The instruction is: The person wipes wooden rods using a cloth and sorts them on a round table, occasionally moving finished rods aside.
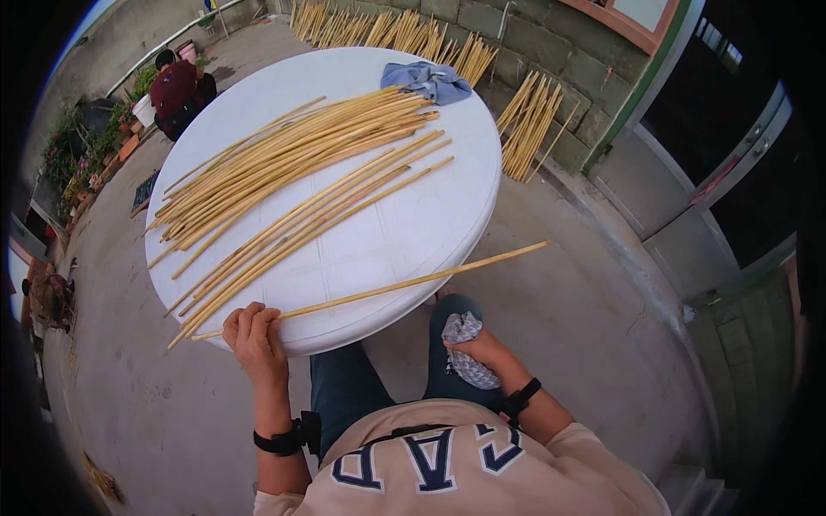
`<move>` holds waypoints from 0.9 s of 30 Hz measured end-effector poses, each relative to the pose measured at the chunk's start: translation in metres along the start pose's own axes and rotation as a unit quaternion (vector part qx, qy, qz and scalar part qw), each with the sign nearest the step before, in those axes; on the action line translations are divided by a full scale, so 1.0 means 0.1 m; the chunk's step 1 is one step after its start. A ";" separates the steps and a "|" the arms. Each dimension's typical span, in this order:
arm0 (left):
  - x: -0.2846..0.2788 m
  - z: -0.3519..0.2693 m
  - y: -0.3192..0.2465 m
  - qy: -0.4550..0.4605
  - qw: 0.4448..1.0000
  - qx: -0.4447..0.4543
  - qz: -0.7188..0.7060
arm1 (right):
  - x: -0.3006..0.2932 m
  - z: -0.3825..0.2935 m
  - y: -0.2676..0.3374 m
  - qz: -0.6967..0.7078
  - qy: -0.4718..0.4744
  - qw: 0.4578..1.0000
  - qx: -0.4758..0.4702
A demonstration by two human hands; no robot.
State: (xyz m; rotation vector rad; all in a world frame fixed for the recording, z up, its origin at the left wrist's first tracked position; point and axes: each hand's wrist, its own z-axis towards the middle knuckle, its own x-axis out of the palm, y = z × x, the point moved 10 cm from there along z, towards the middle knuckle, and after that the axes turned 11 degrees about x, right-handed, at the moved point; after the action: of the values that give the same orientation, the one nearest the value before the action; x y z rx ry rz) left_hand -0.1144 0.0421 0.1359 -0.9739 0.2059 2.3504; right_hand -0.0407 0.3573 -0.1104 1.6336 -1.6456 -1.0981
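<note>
My left hand (253,332) grips a single pale yellow stalk (413,282) near its left end, at the near edge of a round white table (361,251). The stalk slants up to the right, and its far end reaches out past the table's rim. In my right hand (481,348) is a bunched grey-and-white patterned cloth (466,371), held over my right thigh, apart from the stalk. A thick pile of similar stalks (290,155) lies across the back of the tabletop. Several more stalks (303,226) rest in a loose row between that pile and my left hand.
A crumpled blue cloth (429,80) sits at the table's far edge. Bundles of stalks (400,32) lean on a block wall, with another bundle (530,129) beside a door (697,187). One person (175,90) crouches by potted plants (97,148); another person (50,293) is at far left.
</note>
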 end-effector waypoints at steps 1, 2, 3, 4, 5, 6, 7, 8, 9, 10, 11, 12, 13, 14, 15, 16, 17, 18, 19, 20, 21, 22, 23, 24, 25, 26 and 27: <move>-0.01 0.01 -0.07 -0.004 1.000 0.013 -0.010 | -0.09 -0.03 0.01 0.041 -0.015 0.999 0.001; -0.03 0.01 -0.13 -0.002 1.000 0.016 -0.015 | -0.15 -0.08 0.06 0.043 -0.021 0.999 0.004; -0.01 0.00 -0.19 0.017 0.997 0.003 -0.069 | -0.17 -0.14 0.06 0.155 0.025 0.986 0.054; 0.04 0.00 -0.26 0.036 0.992 -0.011 -0.123 | -0.15 -0.20 0.05 0.266 0.069 0.956 0.103; 0.01 0.01 -0.36 0.038 0.991 -0.011 -0.126 | -0.22 -0.25 0.12 0.341 0.077 0.934 0.080; 0.06 0.00 -0.48 0.056 0.983 -0.009 -0.174 | -0.25 -0.31 0.17 0.342 0.073 0.933 0.082; 0.12 -0.01 -0.61 0.073 0.973 -0.008 -0.220 | -0.25 -0.41 0.41 0.386 0.110 0.916 0.024; 0.16 -0.01 -0.72 0.074 0.971 -0.007 -0.225 | -0.26 -0.51 0.64 0.427 0.145 0.892 -0.036; 0.25 -0.03 -0.91 0.107 0.963 0.019 -0.245 | -0.22 -0.58 0.77 0.420 0.159 0.891 -0.060; 0.33 -0.06 -1.08 0.139 0.953 0.044 -0.264 | -0.16 -0.62 0.85 0.421 0.156 0.892 -0.059; 0.47 -0.15 -1.22 0.199 0.937 0.057 -0.283 | -0.03 -0.70 1.04 0.401 0.185 0.891 -0.107; 0.59 -0.25 -1.35 0.256 0.916 0.069 -0.300 | 0.11 -0.78 1.23 0.378 0.214 0.887 -0.155; 0.70 -0.34 -1.43 0.312 0.883 0.042 -0.348 | 0.21 -0.83 1.29 0.404 0.206 0.878 -0.156; 0.73 -0.33 -1.48 0.314 0.879 0.049 -0.355 | 0.20 -0.81 1.23 0.405 0.196 0.879 -0.158; 0.76 -0.34 -1.50 0.330 0.874 0.044 -0.354 | 0.14 -0.69 1.04 0.432 0.140 0.884 -0.110; 0.79 -0.35 -1.51 0.345 0.869 0.038 -0.352 | 0.08 -0.61 0.86 0.456 0.084 0.884 -0.062; 0.78 -0.35 -1.52 0.347 0.869 0.039 -0.351 | 0.01 -0.59 0.81 0.460 0.027 0.886 -0.039; 0.77 -0.36 -1.56 0.357 0.860 0.039 -0.363 | -0.03 -0.56 0.81 0.462 0.027 0.886 -0.038; 0.76 -0.37 -1.58 0.367 0.851 0.039 -0.374 | -0.20 -0.54 0.74 0.483 -0.023 0.874 -0.040; 0.71 -0.37 -1.55 0.369 0.852 0.037 -0.369 | -0.36 -0.53 0.71 0.502 -0.067 0.861 -0.040; 0.71 -0.39 -1.45 0.375 0.855 0.024 -0.358 | -0.59 -0.55 0.69 0.529 -0.123 0.838 -0.057; 0.71 -0.41 -1.34 0.382 0.857 0.011 -0.347 | -0.84 -0.57 0.67 0.553 -0.178 0.810 -0.073; 0.68 -0.42 -1.24 0.371 0.857 0.002 -0.357 | -1.08 -0.57 0.62 0.564 -0.206 0.795 -0.086; 0.66 -0.45 -1.17 0.374 0.856 0.003 -0.357 | -1.33 -0.60 0.56 0.573 -0.234 0.779 -0.100; 0.66 -0.51 -1.06 0.380 0.841 -0.036 -0.385 | -1.54 -0.68 0.57 0.579 -0.257 0.766 -0.109; 0.67 -0.59 -0.96 0.383 0.824 -0.075 -0.411 | -1.72 -0.77 0.57 0.583 -0.279 0.754 -0.120; 0.67 -0.66 -0.88 0.361 0.825 -0.098 -0.424 | -1.84 -0.80 0.57 0.582 -0.276 0.756 -0.116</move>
State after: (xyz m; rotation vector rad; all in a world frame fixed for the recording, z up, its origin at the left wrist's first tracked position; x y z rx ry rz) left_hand -0.0633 0.1219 0.0491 -1.6109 -0.1725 1.1360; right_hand 0.0154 0.5207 0.0062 -0.1117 -2.1990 -0.9950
